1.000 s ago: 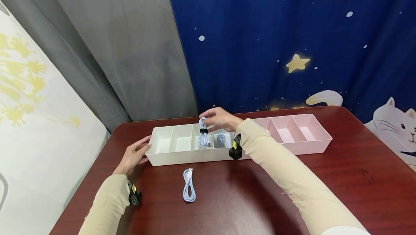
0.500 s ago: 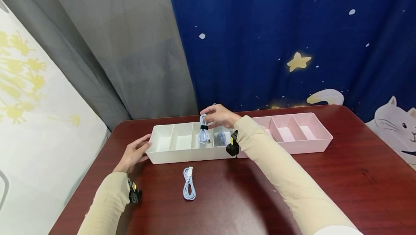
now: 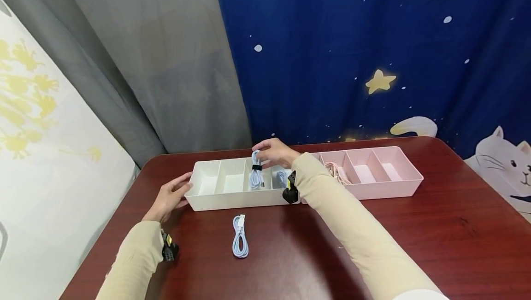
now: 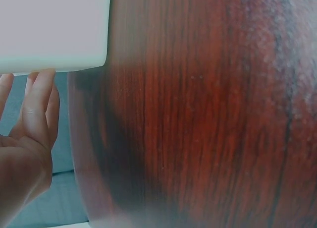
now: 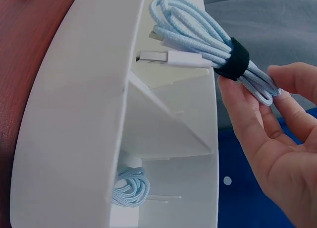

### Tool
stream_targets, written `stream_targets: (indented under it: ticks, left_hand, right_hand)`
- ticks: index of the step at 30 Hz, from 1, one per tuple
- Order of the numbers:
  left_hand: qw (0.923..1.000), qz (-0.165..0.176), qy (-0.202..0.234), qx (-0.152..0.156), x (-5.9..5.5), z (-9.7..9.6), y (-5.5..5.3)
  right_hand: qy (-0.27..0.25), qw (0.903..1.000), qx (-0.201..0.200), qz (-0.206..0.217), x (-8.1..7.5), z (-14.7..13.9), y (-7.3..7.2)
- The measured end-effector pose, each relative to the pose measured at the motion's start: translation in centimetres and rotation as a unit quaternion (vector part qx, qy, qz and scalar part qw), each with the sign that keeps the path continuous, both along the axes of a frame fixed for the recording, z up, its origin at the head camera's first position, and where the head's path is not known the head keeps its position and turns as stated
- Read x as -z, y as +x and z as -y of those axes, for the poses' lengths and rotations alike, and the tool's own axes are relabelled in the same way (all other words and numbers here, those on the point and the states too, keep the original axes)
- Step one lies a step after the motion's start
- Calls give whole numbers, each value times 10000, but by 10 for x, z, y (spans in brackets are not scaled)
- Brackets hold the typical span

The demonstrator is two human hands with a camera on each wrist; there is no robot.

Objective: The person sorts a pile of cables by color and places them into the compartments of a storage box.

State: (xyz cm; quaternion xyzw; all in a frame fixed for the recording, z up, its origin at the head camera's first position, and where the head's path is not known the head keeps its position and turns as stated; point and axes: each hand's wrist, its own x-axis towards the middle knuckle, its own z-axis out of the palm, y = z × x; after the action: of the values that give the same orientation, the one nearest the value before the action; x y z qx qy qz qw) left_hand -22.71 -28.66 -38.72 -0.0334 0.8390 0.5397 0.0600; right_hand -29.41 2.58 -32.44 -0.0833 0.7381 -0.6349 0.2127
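My right hand (image 3: 277, 152) pinches a light blue charging cable (image 5: 198, 37) near one end of its coil. A black strap (image 5: 235, 59) binds the coil, and a USB plug (image 5: 171, 58) sticks out. In the head view this cable hangs over the third compartment from the left of a white divided box (image 3: 244, 198). A second blue cable (image 5: 132, 188) lies coiled in the compartment beside it. My left hand (image 3: 169, 198) touches the box's left end with its fingertips; in the left wrist view the fingers (image 4: 37, 106) meet the white wall. A third blue cable (image 3: 239, 238) lies coiled on the table in front.
A pink divided box (image 3: 386, 189) stands end to end with the white one on the right. It holds a pink cable (image 3: 337, 173). The dark red table (image 3: 452, 226) backs onto grey and blue curtains (image 3: 307, 60). A white panel (image 3: 62, 161) stands at the left.
My right hand has shifted slightly left with the held cable, and the pink cable shows more behind the sleeve. My left hand stays at the box's end.
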Motion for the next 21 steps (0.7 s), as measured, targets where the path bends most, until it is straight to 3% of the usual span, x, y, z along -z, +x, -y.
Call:
stream_targets:
  ticks: [21]
  left_hand:
    - [9999, 88, 92, -39, -1, -2, -2]
  right_hand:
    - [27, 9999, -126, -19, 15, 13, -2]
